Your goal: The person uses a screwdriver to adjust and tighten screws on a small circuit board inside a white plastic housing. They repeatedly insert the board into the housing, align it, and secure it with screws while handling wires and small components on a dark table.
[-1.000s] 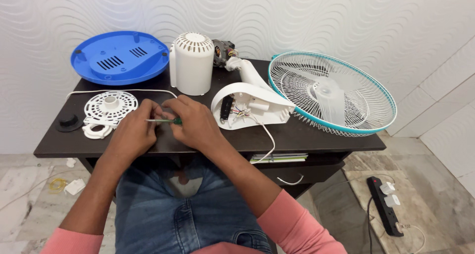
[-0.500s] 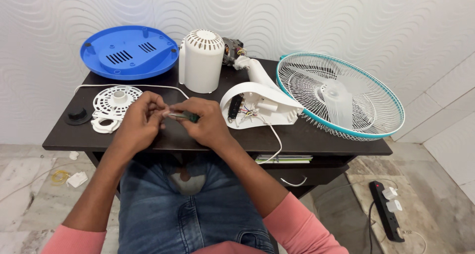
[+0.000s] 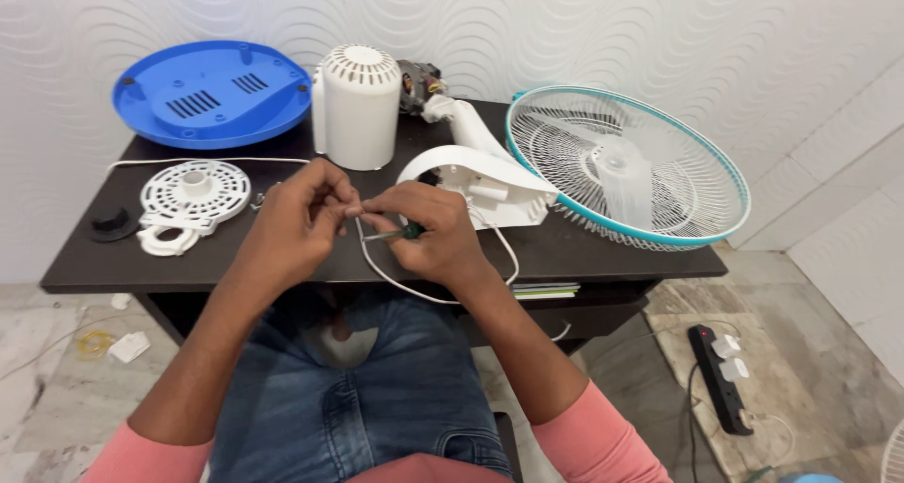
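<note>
Both hands meet above the surface [image 3: 565, 252]: right hand [image 3: 428, 233] grips a green-handled screwdriver [image 3: 395, 233]; left hand [image 3: 297, 219] fingers pinch its tip, best kept steady and aligned.

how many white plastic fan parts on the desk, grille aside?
3: motor cover back centre, round vented plate at left, curved housing beside the right hand. More may be hidden.

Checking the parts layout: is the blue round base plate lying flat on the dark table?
No, the blue base plate leans tilted against the wall at the back left of the dark table.
</note>
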